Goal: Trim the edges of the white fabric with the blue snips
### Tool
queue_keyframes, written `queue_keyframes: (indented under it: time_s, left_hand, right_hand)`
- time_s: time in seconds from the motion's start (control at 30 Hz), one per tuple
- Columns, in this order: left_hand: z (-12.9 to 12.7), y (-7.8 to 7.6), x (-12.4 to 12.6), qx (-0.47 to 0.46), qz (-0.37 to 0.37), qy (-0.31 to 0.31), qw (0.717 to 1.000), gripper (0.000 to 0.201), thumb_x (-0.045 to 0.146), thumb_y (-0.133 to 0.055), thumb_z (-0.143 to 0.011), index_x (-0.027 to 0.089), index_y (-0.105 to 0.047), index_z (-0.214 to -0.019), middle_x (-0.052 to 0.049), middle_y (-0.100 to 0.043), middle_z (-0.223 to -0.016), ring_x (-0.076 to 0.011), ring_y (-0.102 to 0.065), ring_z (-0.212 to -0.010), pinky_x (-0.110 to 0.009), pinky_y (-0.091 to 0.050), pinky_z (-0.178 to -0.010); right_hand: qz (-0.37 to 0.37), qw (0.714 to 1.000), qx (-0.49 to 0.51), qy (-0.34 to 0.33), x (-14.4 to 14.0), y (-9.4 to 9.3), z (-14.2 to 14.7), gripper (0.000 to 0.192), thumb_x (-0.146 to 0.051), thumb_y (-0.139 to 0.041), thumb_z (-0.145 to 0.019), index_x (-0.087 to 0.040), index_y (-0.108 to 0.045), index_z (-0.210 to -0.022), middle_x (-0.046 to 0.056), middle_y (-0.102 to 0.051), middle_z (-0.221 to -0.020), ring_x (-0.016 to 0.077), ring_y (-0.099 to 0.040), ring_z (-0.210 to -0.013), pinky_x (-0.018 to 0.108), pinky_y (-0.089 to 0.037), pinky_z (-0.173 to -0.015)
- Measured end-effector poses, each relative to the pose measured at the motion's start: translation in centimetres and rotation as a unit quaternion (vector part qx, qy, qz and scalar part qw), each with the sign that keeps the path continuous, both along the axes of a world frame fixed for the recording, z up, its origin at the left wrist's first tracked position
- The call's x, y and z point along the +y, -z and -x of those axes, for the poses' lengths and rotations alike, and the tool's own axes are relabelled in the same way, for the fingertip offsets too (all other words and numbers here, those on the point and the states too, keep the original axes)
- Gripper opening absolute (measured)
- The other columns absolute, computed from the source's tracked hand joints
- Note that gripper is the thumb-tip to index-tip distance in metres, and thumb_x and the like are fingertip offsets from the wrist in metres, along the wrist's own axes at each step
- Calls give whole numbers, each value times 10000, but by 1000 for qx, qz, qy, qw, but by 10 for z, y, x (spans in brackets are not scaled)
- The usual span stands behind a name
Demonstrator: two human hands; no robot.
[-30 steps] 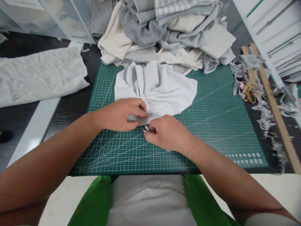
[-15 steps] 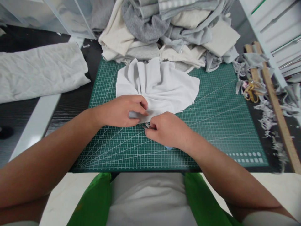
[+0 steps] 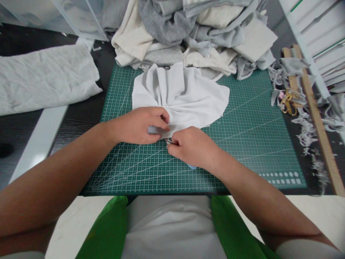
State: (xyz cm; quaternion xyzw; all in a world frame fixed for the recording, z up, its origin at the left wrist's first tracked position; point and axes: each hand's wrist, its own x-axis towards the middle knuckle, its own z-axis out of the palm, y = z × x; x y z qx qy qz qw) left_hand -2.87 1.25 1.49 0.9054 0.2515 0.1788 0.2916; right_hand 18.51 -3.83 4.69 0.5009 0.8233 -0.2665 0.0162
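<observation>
A white piece of cloth (image 3: 188, 88) lies gathered in folds on the green cutting mat (image 3: 242, 144). My left hand (image 3: 140, 126) rests on its near left part, with the cloth's near edge held between thumb and fingers. Close beside it, my right hand (image 3: 192, 145) is closed around small thread snips (image 3: 168, 141). Their metal tips point left at the cloth's edge, and a blue end shows below the palm. Most of the snips is hidden in the hand.
A heap of grey and cream fabric (image 3: 172, 32) covers the mat's far side. Folded pale cloth (image 3: 45, 79) lies left. On the right are gold-handled scissors (image 3: 289, 101), a wooden ruler (image 3: 319, 126) and fabric scraps (image 3: 304, 135). Clear plastic bins (image 3: 78, 16) stand far left.
The snips' blades, apart before, now look closer together, and their tips sit nearer the cloth's edge. My left hand keeps its hold. The whole view has shifted slightly.
</observation>
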Motion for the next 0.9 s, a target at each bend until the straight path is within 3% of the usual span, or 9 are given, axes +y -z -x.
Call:
queue_keyframes:
  time_s: [0.53, 0.9]
  left_hand:
    - [2, 1, 1, -3, -7, 1, 1000, 240, 212, -606, -857, 204, -773, -1030, -70, -682, -1144, -180, -685, -1002, -297, -543, -903]
    - [0, 0, 0, 0, -4, 0, 1000, 223, 196, -613, -864, 180, -773, -1020, -74, -680, -1138, -158, -673, -965, -269, -547, -855]
  right_hand:
    - [4, 1000, 26, -6, 1, 2, -6, 321, -258, -591, -824, -203, -559, -509, -36, -459, -455, 99, -340, -479, 310, -215, -541]
    - [-5, 1000, 20, -5, -1, -1, -5, 277, -270, -598, -825, -200, -614, -557, -25, -558, -508, 105, -428, -496, 293, -247, -549]
